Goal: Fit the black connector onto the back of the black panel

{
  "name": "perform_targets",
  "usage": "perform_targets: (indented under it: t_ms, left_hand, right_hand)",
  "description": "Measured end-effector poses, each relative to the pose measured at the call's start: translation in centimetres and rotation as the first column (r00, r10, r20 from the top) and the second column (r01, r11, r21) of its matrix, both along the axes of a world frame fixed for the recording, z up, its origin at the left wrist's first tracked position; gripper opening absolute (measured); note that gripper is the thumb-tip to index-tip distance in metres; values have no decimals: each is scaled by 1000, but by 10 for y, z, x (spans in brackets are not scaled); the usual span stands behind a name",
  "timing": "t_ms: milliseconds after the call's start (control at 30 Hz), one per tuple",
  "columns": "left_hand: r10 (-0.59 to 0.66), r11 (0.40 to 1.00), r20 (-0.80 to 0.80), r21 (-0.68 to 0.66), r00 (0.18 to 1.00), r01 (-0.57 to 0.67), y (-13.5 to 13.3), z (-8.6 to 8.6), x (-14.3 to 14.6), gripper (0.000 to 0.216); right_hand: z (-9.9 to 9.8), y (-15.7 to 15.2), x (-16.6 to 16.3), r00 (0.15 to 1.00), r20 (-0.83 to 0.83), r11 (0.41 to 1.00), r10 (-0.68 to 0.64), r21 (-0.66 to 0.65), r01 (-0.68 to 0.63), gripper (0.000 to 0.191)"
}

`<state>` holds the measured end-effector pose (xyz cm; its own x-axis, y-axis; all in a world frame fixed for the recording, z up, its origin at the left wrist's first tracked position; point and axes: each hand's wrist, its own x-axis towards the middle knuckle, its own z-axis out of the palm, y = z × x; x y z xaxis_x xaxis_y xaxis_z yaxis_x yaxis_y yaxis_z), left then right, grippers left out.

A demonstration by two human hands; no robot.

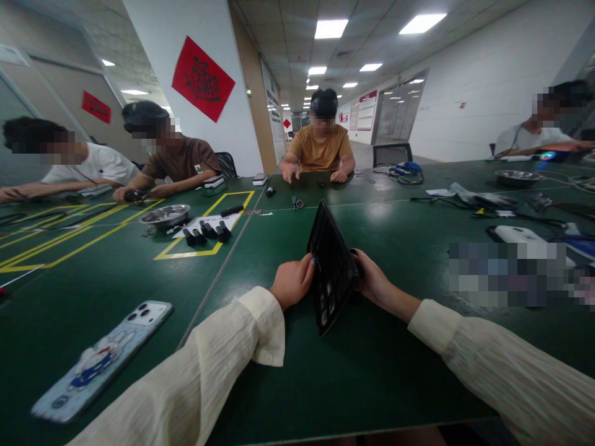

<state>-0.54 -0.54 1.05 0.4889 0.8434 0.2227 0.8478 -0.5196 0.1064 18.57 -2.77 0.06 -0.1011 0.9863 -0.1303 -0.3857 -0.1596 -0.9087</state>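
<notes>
A flat black case (331,272) stands tilted on edge above the green table, with its recessed inner side facing left. Small pale pieces show in its lower part. My right hand (369,279) grips the case from its right side, fingers partly hidden behind it. Against the inner face, my left hand (295,282) is closed in a pinch. A tiny blue spot shows at its fingertips; what they hold, if anything, is too small to make out.
A phone in a cartoon case (105,362) lies at the near left. Beyond it are a metal bowl (165,214) and several black cylindrical parts (207,231). Cables and a white device (525,238) lie on the right. A co-worker (320,148) sits opposite; others sit left and right.
</notes>
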Motion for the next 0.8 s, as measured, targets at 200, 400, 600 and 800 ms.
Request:
perform_targets:
  t_ms: [200,400,600,800]
  left_hand:
    - [-10,1000,48,-16,999,11,1,1,-1,45]
    - [-18,999,55,-28,998,19,1,1,-1,47]
    - [-54,998,81,-9,995,55,1,1,-2,50]
    - [-20,998,132,-53,991,27,1,2,-1,56]
  right_hand:
    - [-2,0,1,998,53,1000,19,24,-20,26]
    - [-1,0,-1,995,99,1000,-8,17,6,24]
    - [-3,1,0,994,110,999,18,47,-23,26]
    - [-2,1,0,994,110,999,6,31,-10,24]
